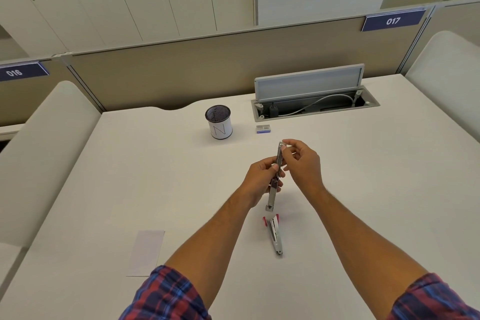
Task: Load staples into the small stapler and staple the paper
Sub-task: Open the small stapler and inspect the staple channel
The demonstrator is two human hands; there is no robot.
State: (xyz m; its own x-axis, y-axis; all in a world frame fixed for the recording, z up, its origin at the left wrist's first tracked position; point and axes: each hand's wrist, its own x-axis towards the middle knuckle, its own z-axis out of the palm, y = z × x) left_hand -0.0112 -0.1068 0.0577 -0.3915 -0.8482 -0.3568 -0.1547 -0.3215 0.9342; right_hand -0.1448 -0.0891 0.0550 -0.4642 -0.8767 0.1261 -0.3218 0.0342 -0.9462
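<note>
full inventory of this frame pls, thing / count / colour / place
stapler: 1, silver metal, opened out, held above the desk centre
second stapler: 1, silver with red end, lying on the desk below the hands
staple box: 1, blue and white, right of the cup
pen cup: 1, black mesh with white label, desk centre back
paper: 1, white, desk front left
cable hatch: 1, grey, lid up, desk back right
desk: 1, white
number signs: 2, blue, 016 and 017, on the partition
left hand: grip round the stapler's middle
right hand: pinches its far tip
</note>
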